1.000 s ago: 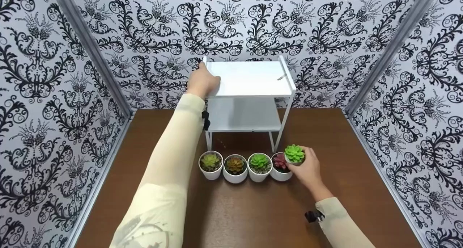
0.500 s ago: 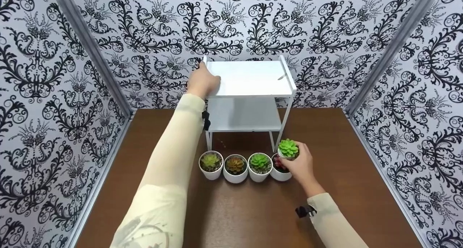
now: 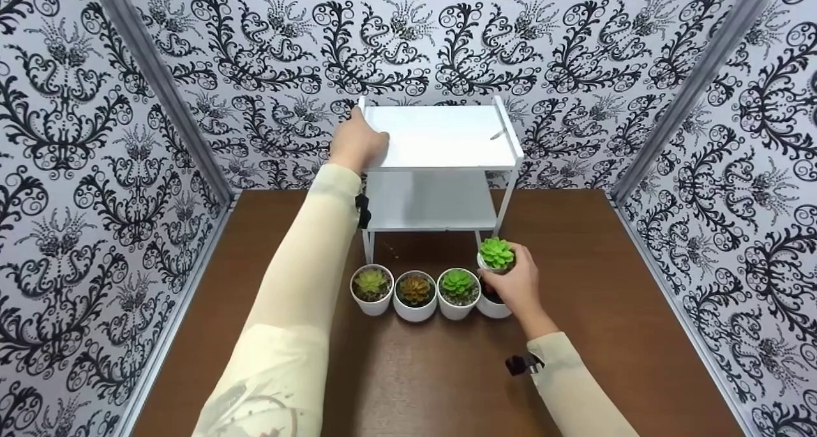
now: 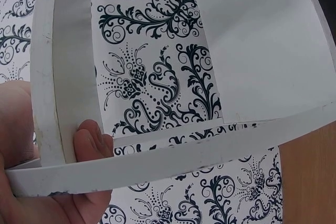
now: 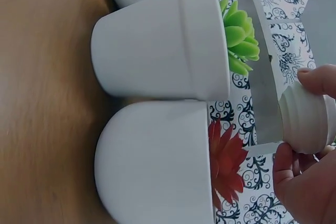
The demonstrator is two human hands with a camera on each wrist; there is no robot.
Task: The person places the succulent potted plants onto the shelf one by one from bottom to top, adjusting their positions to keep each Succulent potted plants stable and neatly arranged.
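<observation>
My left hand [image 3: 357, 145] grips the top left edge of a white two-tier shelf [image 3: 443, 137]. In the left wrist view, fingers [image 4: 93, 142] curl round the shelf's white frame [image 4: 152, 161]. My right hand [image 3: 518, 281] holds a small potted green succulent [image 3: 496, 253] by its ribbed white pot [image 5: 304, 121]. It is raised above the table, near the shelf's front right leg. Right below it, a potted red succulent [image 5: 227, 163] is largely hidden by the right hand in the head view.
In front of the shelf, a row of white pots stands on the brown table [image 3: 408, 373]: a yellow-green succulent [image 3: 372, 285], an orange-brown one [image 3: 415, 291], a green one [image 3: 458, 285] and the red one. Patterned panels [image 3: 408, 35] enclose the table's back and sides.
My right hand has moved left and further back with the potted green succulent, towards the shelf's lower right. My left hand has kept its grip on the shelf.
</observation>
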